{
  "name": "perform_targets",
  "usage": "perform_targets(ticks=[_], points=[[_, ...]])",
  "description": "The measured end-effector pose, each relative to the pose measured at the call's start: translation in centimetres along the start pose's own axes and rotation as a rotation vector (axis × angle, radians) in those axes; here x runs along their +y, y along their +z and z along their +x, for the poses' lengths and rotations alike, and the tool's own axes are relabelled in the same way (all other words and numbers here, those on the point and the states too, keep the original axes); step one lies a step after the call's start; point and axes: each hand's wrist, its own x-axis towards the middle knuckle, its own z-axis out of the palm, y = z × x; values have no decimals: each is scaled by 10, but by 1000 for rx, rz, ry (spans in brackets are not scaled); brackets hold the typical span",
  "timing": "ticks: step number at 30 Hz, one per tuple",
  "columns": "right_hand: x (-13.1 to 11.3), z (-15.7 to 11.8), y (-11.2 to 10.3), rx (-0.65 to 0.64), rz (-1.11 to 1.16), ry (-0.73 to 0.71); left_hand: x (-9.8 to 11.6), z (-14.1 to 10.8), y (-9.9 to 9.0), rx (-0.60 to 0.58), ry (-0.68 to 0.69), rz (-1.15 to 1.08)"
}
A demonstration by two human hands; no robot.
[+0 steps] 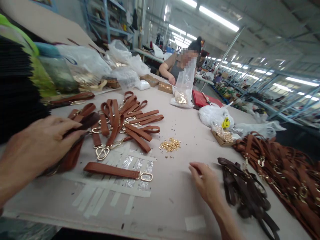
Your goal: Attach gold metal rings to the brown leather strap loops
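At the left, my left hand (46, 143) is closed around a dark brown leather strap (88, 120), beside tan-brown straps that it partly hides. A heap of brown wrist straps with gold clasps (115, 118) lies just beyond it. Nearer to me, a single brown strap (112, 170) lies flat, its gold oval ring pointing right. My right hand (206, 183) rests on the table with loosely bent fingers, thumb and forefinger slightly apart, and nothing visible in it. A small pile of gold metal pieces (170, 144) sits beyond it to the left.
Dark brown straps (243, 186) and a large heap of brown straps (282, 170) lie at right. Beyond are a white plastic bag (215, 115), a red folder (207, 99) and a clear bag of gold parts (183, 88). A co-worker (175, 68) sits across the table.
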Motion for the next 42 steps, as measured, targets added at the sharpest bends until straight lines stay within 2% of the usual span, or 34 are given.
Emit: perform_targets(ticks=[2,5,7,10,12,13,16,20,24,27,29,32,36,39,42], points=[[-20,15,26,-56,-8,17,34,-9,-1,16,134,200],[-36,37,49,-89,-31,11,74,-35,6,-20,380,220],[-42,47,57,-115,-47,-5,87,-56,17,-98,508,175],[-43,52,61,-168,-78,-23,87,-85,34,-310,565,160],[-40,51,61,-200,-109,-22,80,-100,40,-426,526,152],[-37,51,60,-215,-128,-22,76,-105,40,-445,491,133],[-33,48,58,-254,-181,-33,76,-109,39,-393,326,48],[-37,44,54,-276,-249,-42,99,-97,45,-335,124,114],[-43,39,53,-273,-295,-65,120,-83,64,-401,34,216],[-39,33,51,-246,-273,-84,119,-78,74,-447,-37,177],[-35,27,48,-204,-115,-35,116,-78,73,-449,-67,157],[-39,13,41,-182,350,138,117,-81,66,-451,-110,36],[-72,-13,34,-266,919,291,133,-90,64,-586,-359,-538],[-100,-24,37,-311,1141,348,143,-97,72,-627,-475,-809],[-113,-26,43,-315,1248,344,148,-103,79,-640,-461,-924]])
